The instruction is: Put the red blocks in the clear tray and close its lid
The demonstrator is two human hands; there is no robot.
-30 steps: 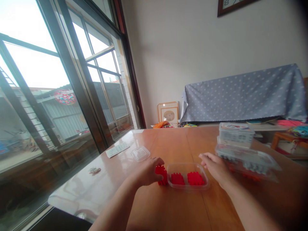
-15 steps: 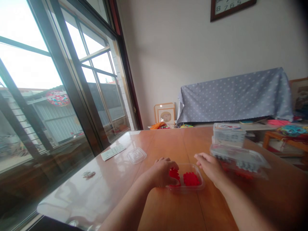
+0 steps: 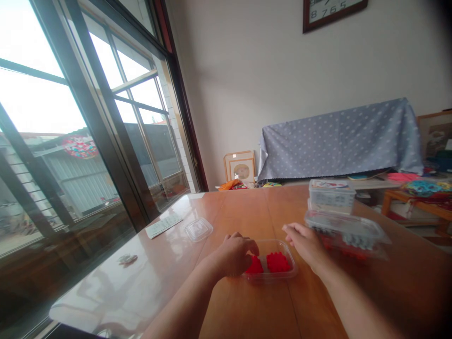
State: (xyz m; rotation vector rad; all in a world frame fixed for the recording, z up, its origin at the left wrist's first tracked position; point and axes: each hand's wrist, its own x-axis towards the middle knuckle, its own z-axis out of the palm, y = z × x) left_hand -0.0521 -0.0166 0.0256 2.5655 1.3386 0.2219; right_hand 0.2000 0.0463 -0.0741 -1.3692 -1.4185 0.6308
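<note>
Head view, over a glossy brown desk (image 3: 243,212). Left hand (image 3: 236,254) half open, palm down, fingers bent over the left end of a clear tray (image 3: 271,276); its thumb is hidden, and I cannot tell whether it grips the left red block (image 3: 255,267) beneath. That block lies in the tray's left half, partly covered by the fingers; the right red block (image 3: 278,262) lies in the right half, a gap between them. Right hand (image 3: 305,246) half curled just beyond the tray's right end, nothing visible in it; cannot tell whether thumb and fingers meet. Near it, farther right, a clear package (image 3: 348,227) with grey and red pieces; behind that, a lidded clear box (image 3: 332,197). Left of the tray, a clear lid (image 3: 198,229) and, next to it, a printed sheet (image 3: 164,225).
</note>
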